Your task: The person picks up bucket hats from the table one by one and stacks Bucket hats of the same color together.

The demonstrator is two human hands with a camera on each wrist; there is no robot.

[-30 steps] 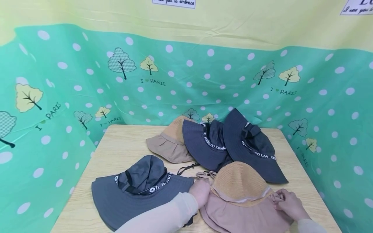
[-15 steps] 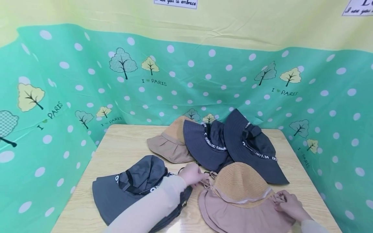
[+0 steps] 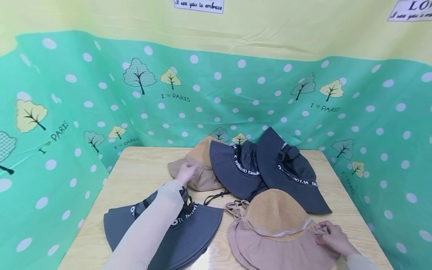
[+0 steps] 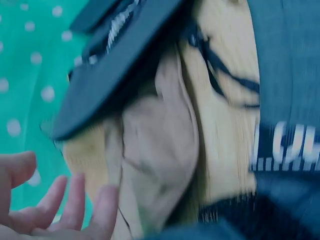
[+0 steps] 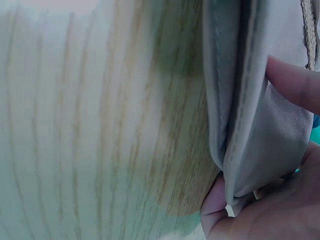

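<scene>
My left hand (image 3: 186, 173) reaches over the front of the beige sun hat (image 3: 199, 153) at the back. In the left wrist view its fingers (image 4: 75, 200) are spread and loosely bent beside that hat, with nothing between them. My right hand (image 3: 334, 239) pinches the right side of the pink-brimmed sun hat (image 3: 276, 212), which has a straw-coloured crown and tie cords. The right wrist view shows the thumb (image 5: 295, 82) on one side of the folded brim (image 5: 250, 125) and fingers under it. My left sleeve hides part of the dark grey bucket hat (image 3: 199, 228) at front left.
Two navy bucket hats with lettered bands, a middle one (image 3: 229, 168) and a right one (image 3: 271, 172), lean together at the back. A black cord (image 3: 215, 195) lies between the hats on the wooden table (image 3: 135, 165). A green dotted curtain (image 3: 222, 93) encloses the sides and back.
My left hand has let go of the pink-brimmed hat's left ties and moved back and left to the beige hat. My right hand stays on the brim.
</scene>
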